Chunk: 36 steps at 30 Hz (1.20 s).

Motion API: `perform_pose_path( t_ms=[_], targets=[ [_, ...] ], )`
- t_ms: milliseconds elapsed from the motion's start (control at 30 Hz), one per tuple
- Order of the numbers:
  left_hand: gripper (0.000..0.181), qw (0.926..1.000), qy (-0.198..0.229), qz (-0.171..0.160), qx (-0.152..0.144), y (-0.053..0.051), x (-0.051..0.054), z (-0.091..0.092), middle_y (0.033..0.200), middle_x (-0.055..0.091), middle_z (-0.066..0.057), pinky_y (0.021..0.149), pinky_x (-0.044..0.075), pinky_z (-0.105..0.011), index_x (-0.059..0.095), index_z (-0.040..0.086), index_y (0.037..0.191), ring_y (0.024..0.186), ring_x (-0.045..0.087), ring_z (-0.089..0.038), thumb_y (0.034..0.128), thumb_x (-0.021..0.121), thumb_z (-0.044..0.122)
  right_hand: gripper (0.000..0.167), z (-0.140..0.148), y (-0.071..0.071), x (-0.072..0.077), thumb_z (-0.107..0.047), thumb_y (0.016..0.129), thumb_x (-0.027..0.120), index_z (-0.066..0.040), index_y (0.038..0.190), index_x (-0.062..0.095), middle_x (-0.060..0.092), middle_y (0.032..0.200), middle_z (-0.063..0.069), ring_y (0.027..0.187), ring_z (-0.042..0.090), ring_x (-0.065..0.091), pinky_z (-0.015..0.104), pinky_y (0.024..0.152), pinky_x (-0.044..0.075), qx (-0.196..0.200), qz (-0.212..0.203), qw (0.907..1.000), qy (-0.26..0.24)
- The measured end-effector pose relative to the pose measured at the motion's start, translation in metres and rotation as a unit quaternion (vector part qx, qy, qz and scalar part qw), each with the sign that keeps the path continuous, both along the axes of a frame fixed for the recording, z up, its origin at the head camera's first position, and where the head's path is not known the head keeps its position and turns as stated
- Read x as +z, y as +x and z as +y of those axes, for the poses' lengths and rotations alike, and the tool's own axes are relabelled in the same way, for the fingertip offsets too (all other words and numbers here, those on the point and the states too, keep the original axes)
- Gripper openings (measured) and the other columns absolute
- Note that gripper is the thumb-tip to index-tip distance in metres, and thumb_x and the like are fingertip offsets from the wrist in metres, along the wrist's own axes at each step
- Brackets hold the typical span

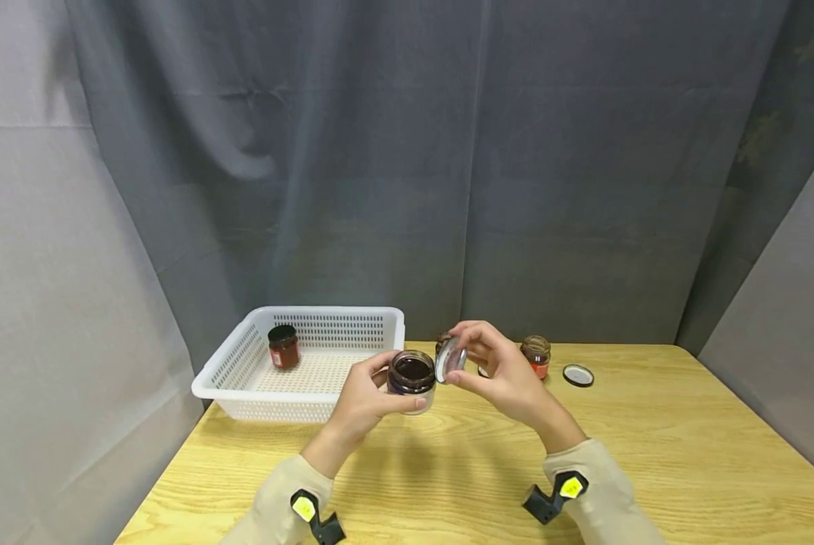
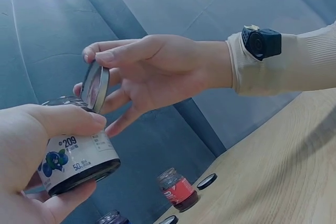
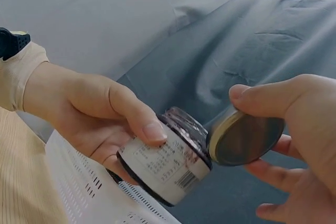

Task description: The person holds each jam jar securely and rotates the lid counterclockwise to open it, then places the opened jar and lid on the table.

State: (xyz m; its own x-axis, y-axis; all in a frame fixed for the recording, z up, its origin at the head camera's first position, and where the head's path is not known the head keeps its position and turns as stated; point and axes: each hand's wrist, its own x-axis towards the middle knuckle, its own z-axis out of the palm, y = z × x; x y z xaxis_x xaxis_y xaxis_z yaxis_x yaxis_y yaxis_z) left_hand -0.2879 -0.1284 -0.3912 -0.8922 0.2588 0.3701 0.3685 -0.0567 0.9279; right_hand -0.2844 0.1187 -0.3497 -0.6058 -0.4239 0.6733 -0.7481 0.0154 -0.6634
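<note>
A grey curtain (image 1: 380,151) is hanging at twelve o'clock; at eight, a white basket (image 1: 278,411) is holding a capped jar (image 1: 284,353); at four, an open jar (image 1: 535,354) is standing near a loose lid (image 1: 578,375).

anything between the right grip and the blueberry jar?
Only the lid, pinched in the right grip and tilted beside the open blueberry jar, which the left grip holds. Nothing else visible stands between them.

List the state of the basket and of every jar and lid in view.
Basket: upright, one jar inside
Basket's jar: standing, black lid on
Blueberry jar: uncapped, gripped by left hand
Silver lid: off, pinched by right hand
Red-labelled jar on table: uncapped, standing
Lid beside it: lying flat
Rear jar: mostly hidden, capping unclear
Rear lid: lying, partly hidden
</note>
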Motion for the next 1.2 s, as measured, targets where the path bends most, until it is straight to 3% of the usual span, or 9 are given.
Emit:
perform_pose_path(
  t_ms=[133, 333, 700, 967, 1200],
  targets=[
    [0.07, 0.9999, 0.011, -0.011, -0.003, 0.001, 0.002, -0.001, 0.125, 0.066, -0.013, 0.088, 0.057, -0.037, 0.064, 0.0, 0.134, 0.111, 0.066, -0.028, 0.0701, 0.091, -0.004, 0.034, 0.001, -0.003, -0.002, 0.015, 0.087, 0.075, 0.003, 0.109, 0.052, 0.051, 0.131, 0.02, 0.114, 0.043, 0.062, 0.036, 0.105, 0.048, 0.021, -0.004, 0.9996, -0.019],
    [0.072, 0.9998, 0.015, -0.01, 0.004, 0.003, 0.003, -0.003, 0.125, 0.067, -0.013, 0.087, 0.057, -0.036, 0.063, -0.001, 0.135, 0.112, 0.066, -0.028, 0.0691, 0.091, -0.005, 0.035, 0.003, -0.004, -0.006, 0.014, 0.086, 0.076, 0.001, 0.106, 0.051, 0.048, 0.131, 0.033, 0.115, 0.044, 0.061, 0.034, 0.097, 0.053, 0.02, -0.022, 0.9993, -0.024],
    [0.071, 0.9999, 0.012, 0.001, 0.006, 0.001, 0.003, 0.008, 0.126, 0.065, -0.012, 0.086, 0.058, -0.036, 0.063, 0.0, 0.135, 0.111, 0.066, -0.028, 0.0698, 0.091, -0.003, 0.035, 0.016, -0.003, -0.012, 0.013, 0.086, 0.077, 0.002, 0.104, 0.05, 0.046, 0.13, 0.032, 0.111, 0.039, 0.062, 0.032, 0.088, 0.057, 0.006, -0.038, 0.9987, -0.033],
    [0.063, 0.9991, 0.007, 0.028, 0.031, -0.008, -0.01, 0.03, 0.118, 0.067, -0.01, 0.084, 0.059, -0.035, 0.066, 0.0, 0.126, 0.11, 0.067, -0.027, 0.0696, 0.093, -0.003, 0.035, 0.036, -0.005, -0.027, 0.013, 0.086, 0.077, 0.003, 0.101, 0.047, 0.047, 0.13, 0.028, 0.107, 0.03, 0.065, 0.029, 0.081, 0.058, -0.029, -0.057, 0.9971, -0.041],
    [0.067, 0.9973, -0.011, 0.021, 0.069, -0.011, -0.022, 0.048, 0.12, 0.066, -0.008, 0.082, 0.059, -0.037, 0.067, 0.004, 0.126, 0.111, 0.065, -0.028, 0.0662, 0.096, 0.004, 0.037, 0.053, -0.015, -0.046, 0.011, 0.083, 0.081, 0.003, 0.094, 0.047, 0.049, 0.128, 0.02, 0.103, 0.023, 0.061, 0.022, 0.088, 0.051, -0.102, -0.054, 0.9925, -0.041]
  ],
)
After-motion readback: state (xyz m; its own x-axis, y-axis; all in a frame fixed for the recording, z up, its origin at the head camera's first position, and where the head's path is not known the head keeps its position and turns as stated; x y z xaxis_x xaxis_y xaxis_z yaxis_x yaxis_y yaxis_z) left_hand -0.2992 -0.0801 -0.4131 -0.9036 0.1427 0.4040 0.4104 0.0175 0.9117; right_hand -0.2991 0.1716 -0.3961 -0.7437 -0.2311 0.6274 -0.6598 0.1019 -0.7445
